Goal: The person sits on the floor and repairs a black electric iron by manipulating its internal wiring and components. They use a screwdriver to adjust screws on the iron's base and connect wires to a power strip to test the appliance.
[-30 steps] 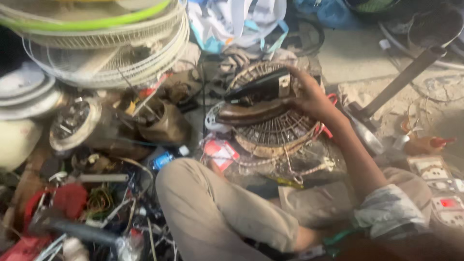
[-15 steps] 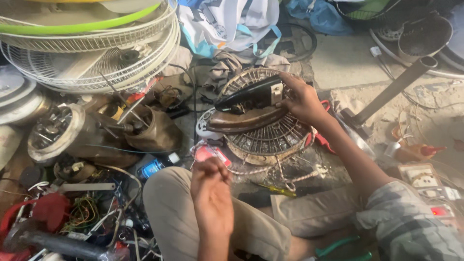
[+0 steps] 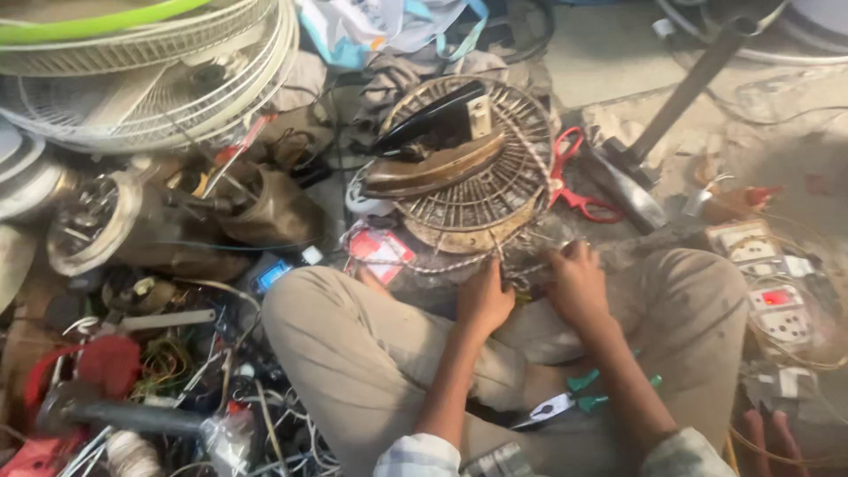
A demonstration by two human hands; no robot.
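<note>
Left hand (image 3: 484, 299) and right hand (image 3: 576, 284), fingers curled closed, pinch the braided cord (image 3: 442, 263) at the near edge of the round wire fan guard (image 3: 495, 190). An old electric iron (image 3: 437, 146) rests on that guard. Red scissors (image 3: 572, 181) lie right; green-handled pliers (image 3: 565, 402) lie near, between the legs.

Bare concrete floor (image 3: 601, 53) lies open behind the round wire fan guard (image 3: 477, 194); red scissors (image 3: 574, 181) crowd its right, tangled parts its left.
</note>
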